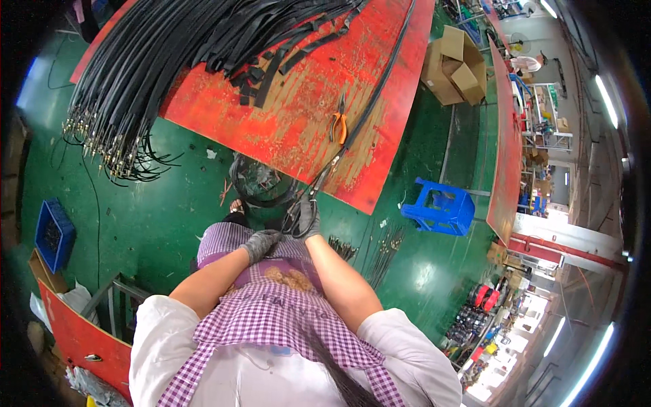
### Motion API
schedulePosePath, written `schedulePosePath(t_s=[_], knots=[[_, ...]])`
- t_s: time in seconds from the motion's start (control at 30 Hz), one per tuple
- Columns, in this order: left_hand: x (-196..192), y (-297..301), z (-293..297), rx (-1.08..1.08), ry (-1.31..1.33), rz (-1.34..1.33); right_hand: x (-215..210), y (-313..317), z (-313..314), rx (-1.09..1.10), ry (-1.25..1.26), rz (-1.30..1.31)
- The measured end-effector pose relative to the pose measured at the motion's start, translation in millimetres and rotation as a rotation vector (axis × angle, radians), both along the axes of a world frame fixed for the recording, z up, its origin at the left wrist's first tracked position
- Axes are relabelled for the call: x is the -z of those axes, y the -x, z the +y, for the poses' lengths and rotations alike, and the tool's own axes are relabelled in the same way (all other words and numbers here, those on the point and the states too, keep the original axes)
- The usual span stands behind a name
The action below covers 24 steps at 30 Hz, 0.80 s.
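Observation:
Both of my hands wear grey gloves and are close together in front of my lap. My right hand [309,217] is closed round several thin black cables [317,184] at the table's near edge. The cables run up from there into a longer black sleeved length [374,102] lying across the red table. My left hand [260,244] rests against the purple checked apron [271,312], fingers curled in towards the lower cable ends; what it grips is hidden. Orange-handled pliers [338,125] lie on the table, just left of the sleeved length.
The worn red table [285,146] carries a large bundle of black cables [135,81] whose metal-tipped ends hang over its left side. Coiled black cable [261,197] hangs below the near edge. A blue stool [441,207], open carton [456,68] and blue crate [54,234] stand around.

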<state>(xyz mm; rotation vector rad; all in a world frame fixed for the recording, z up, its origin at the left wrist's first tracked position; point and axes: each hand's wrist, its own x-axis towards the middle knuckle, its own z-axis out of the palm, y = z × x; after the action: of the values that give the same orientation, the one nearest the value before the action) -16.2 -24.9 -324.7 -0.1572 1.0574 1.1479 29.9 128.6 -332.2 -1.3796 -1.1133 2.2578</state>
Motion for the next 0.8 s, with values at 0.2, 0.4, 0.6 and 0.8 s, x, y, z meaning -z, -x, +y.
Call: schedulePosePath(t_s=[0.2,0.4,0.6,0.8], knots=[[20.4,10.3,-5.4,0.863,-0.257,1.440,-15.6,-26.1,4.7,-0.186,0.053,-0.008],[0.6,14.0,-19.3,0.068,-0.098,0.621,-44.4,-152.5,22.8,-1.062,-0.392,-0.488],[-23.5,18.3,-17.4,-0.049,-0.046,0.423,-106.5,-88.8,-8.8,-1.355,-0.574,-0.444],[-19.4,14.8,-16.1,-0.032,-0.057,0.402,-96.4,-56.8,-13.1,-1.318,-0.601,-0.247]])
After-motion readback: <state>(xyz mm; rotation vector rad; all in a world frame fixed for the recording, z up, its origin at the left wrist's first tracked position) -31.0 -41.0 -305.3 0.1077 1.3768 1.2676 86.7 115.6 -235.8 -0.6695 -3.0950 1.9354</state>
